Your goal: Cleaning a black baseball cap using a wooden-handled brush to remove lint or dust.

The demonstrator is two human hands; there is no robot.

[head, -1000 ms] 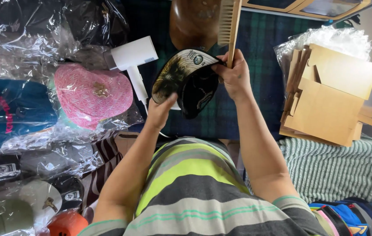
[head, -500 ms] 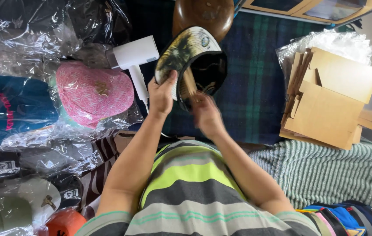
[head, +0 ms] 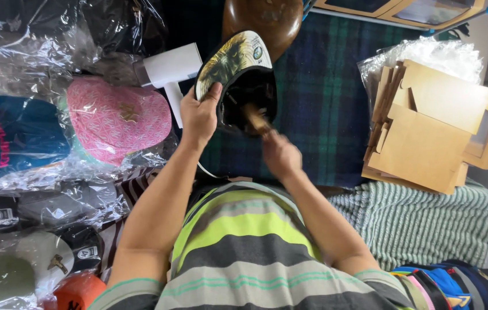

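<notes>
Nearest the camera, the person's striped shirt [head: 238,252] fills the lower middle, and both forearms reach forward from it. The right hand [head: 280,154] is clenched on the handle of a wooden brush [head: 257,120], whose far end is blurred and reaches into the dark hollow of a cap [head: 245,92]; how much of the bristles touch the lining cannot be told. The left hand [head: 199,113] grasps the cap by its printed brim, thumb on top, and holds it in the air with the opening turned toward the person, above a dark plaid cloth [head: 324,97]. The step in hand looks like brushing out the cap's inside. The next stroke seems to call for a firm left grip so the cap does not twist, and for short strokes that stay within the crown. To the left, near the cap, lie a white hair dryer [head: 169,72] and a pink cap [head: 119,117] on clear plastic bags. To the right sits a stack of flat cardboard boxes [head: 433,126], with a green knitted cloth [head: 422,221] nearer the person. Farthest off, just beyond the held cap, is a brown rounded wooden form [head: 267,20].
</notes>
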